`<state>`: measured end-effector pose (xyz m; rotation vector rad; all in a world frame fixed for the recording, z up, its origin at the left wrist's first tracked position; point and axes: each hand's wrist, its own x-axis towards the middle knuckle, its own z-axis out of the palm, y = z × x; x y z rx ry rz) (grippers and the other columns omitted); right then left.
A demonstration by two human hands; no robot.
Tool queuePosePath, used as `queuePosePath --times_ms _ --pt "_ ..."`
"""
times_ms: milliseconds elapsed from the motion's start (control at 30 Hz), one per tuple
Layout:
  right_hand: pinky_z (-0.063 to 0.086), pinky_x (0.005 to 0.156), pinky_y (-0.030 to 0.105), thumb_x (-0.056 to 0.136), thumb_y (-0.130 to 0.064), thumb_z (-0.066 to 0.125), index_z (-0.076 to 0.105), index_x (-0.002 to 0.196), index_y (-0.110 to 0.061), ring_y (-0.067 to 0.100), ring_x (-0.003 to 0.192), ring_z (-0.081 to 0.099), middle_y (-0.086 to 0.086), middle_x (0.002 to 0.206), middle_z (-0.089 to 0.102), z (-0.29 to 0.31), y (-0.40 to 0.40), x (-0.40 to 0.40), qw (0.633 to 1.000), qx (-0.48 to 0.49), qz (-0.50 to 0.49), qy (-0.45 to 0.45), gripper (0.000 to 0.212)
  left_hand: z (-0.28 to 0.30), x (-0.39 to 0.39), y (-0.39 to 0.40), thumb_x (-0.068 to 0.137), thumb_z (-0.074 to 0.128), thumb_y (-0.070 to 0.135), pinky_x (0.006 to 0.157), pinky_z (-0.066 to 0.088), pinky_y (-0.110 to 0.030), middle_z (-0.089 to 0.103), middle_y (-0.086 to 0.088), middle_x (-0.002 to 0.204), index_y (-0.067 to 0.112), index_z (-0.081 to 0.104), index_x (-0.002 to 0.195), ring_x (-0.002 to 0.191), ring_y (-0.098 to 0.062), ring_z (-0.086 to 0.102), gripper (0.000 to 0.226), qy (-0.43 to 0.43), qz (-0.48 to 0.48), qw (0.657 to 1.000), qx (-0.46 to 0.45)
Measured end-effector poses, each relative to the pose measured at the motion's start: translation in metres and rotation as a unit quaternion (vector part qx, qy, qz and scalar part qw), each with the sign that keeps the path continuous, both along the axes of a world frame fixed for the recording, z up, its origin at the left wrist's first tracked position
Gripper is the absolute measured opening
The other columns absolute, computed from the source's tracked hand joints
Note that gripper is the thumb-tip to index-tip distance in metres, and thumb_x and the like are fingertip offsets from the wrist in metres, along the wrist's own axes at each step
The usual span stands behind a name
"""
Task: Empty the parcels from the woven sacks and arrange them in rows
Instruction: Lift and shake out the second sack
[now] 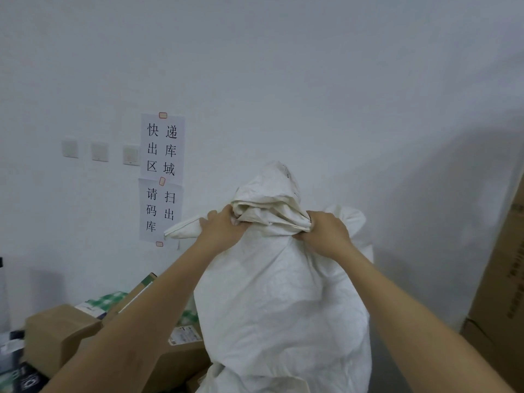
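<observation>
A full white woven sack [283, 307] stands upright in the middle of the view, its top bunched and folded over. My left hand [224, 228] grips the bunched fabric on the left side of the neck, where a flap of sack sticks out to the left. My right hand [326, 234] grips the gathered neck on the right side. Cardboard parcels [56, 333] lie in a heap at the lower left, partly behind my left forearm. The sack's contents are hidden.
A white wall with paper signs [161, 177] and three switches [99, 151] is straight ahead. Tall cardboard boxes [504, 279] stand at the right edge. A green checked package [110, 299] lies among the parcels at the left.
</observation>
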<state>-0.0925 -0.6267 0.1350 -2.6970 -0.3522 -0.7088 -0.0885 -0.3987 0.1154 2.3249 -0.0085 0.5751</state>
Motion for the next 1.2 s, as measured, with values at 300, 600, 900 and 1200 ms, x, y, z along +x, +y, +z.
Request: queuePosePath --times_ms 300,600,900,1200 --pt "0.036 0.062 0.031 0.085 -0.007 0.045 0.056 0.089 -0.016 0.031 0.084 0.06 0.008 0.088 0.065 0.031 0.029 0.023 0.985 0.063 -0.048 -0.154 0.015 0.051 0.011 -0.016 0.098 0.047 0.032 0.085 0.044 -0.031 0.057 -0.005 0.126 0.014 0.048 0.131 0.112 -0.022 0.054 0.038 -0.037 -0.124 0.97 -0.205" --pt "0.037 0.065 0.034 0.07 0.012 0.04 0.057 0.093 -0.003 0.035 0.087 0.055 0.015 0.09 0.06 0.072 0.024 0.031 0.949 0.201 0.007 -0.243 0.031 0.094 0.02 -0.023 0.094 0.037 0.006 0.066 0.038 -0.024 0.053 0.006 0.086 0.018 0.047 0.111 0.083 -0.014 0.048 0.023 -0.18 -0.179 0.94 -0.227" --pt "0.046 0.071 0.04 0.066 0.011 0.039 0.059 0.096 0.0 0.034 0.09 0.057 0.018 0.094 0.062 0.084 0.031 0.031 0.925 0.223 0.093 -0.293 0.038 0.101 0.024 -0.015 0.092 0.037 0.0 0.08 0.047 -0.025 0.057 0.005 0.092 0.028 0.048 0.102 0.089 -0.013 0.054 0.031 -0.252 -0.189 0.905 -0.286" --pt "0.051 0.067 0.04 0.081 0.001 0.042 0.057 0.099 -0.01 0.028 0.084 0.059 0.006 0.089 0.063 0.055 0.021 0.036 0.946 0.214 0.102 -0.221 0.026 0.077 0.028 -0.011 0.096 0.04 0.007 0.079 0.043 -0.02 0.055 0.007 0.093 0.034 0.047 0.099 0.085 -0.003 0.053 0.029 -0.213 -0.217 0.923 -0.237"
